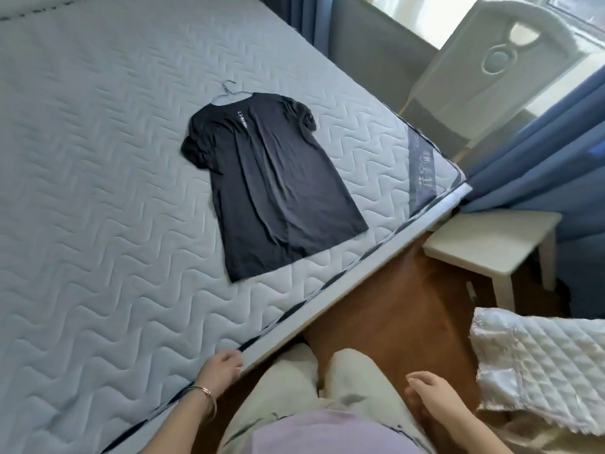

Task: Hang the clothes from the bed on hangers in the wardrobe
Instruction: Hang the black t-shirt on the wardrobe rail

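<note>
Black T-shirt [268,188] flat on bed [82,191], wire hanger [229,90] already through neck, hook exposed beyond collar. Left hand [222,365] at mattress edge, fingers loosely curled, empty. Right hand [429,391] over floor, fingers relaxed, empty. Judgement: garment light, limp, slides easily off hanger; lift by hook.

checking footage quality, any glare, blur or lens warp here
Head view: the window is blown out white; the quilted grey mattress edge bows from wide-angle distortion; the right hand looks slightly motion-blurred; the black short-sleeved t-shirt stays sharp.
</note>
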